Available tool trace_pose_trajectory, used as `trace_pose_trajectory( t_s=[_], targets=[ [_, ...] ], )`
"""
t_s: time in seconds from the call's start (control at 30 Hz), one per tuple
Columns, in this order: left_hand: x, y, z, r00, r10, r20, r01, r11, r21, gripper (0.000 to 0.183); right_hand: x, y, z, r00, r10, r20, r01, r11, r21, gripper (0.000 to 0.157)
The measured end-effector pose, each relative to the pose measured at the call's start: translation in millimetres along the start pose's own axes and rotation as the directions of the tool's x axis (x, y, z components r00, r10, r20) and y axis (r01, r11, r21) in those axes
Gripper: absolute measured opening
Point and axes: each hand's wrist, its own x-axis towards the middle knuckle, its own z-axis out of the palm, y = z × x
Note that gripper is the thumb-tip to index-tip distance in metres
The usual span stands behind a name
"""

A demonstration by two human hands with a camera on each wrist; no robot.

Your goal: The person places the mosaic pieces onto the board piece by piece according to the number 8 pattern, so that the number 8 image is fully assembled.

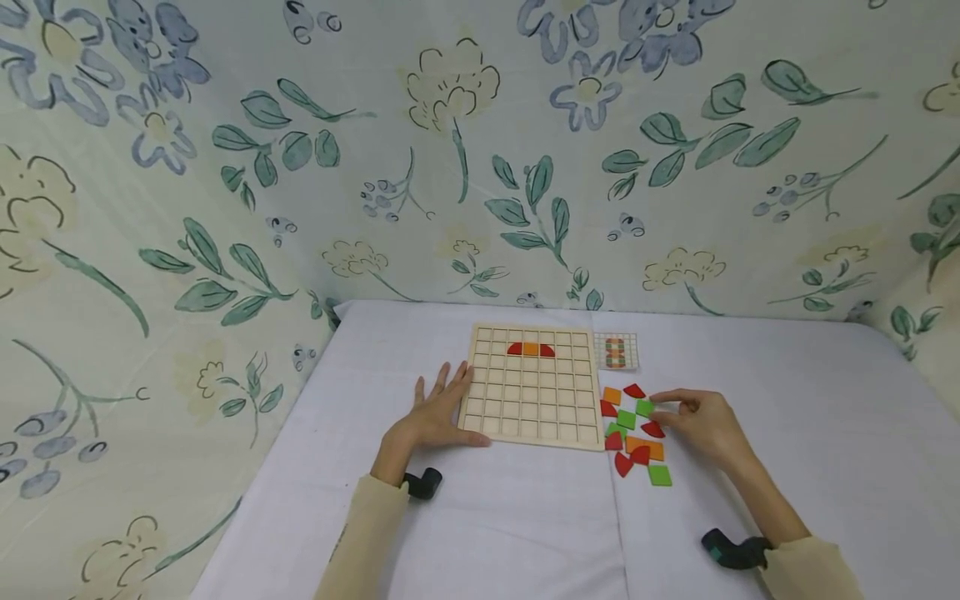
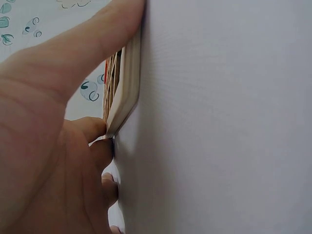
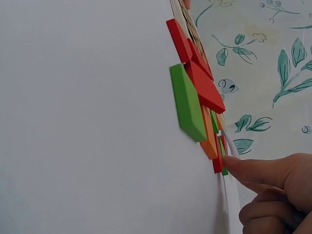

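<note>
Your head camera looks forward and down over the whole wooden board (image 1: 528, 412); your wrist cameras, close in, look low across the white cloth (image 1: 525, 525); all three share the board.

Pale beige sleeves (image 1: 813, 568), bare hands (image 1: 433, 418), black wrist cameras (image 1: 741, 553) — one green-marked

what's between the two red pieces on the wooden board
An orange square lies between the two red pieces, in the same row of the wooden board; the head view shows it.
</note>
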Motion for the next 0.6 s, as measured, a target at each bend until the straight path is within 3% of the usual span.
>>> trace_pose_trajectory(
  t_s=[0.6],
  targets=[
    [0.4, -3.3, 1.3, 1.0, -0.004, 0.009, 0.004, 1.0, 0.016, 0.126, 2.0, 3.6, -2.4, 0.999, -0.033, 0.013, 0.034, 0.999, -0.029, 0.04]
  ],
)
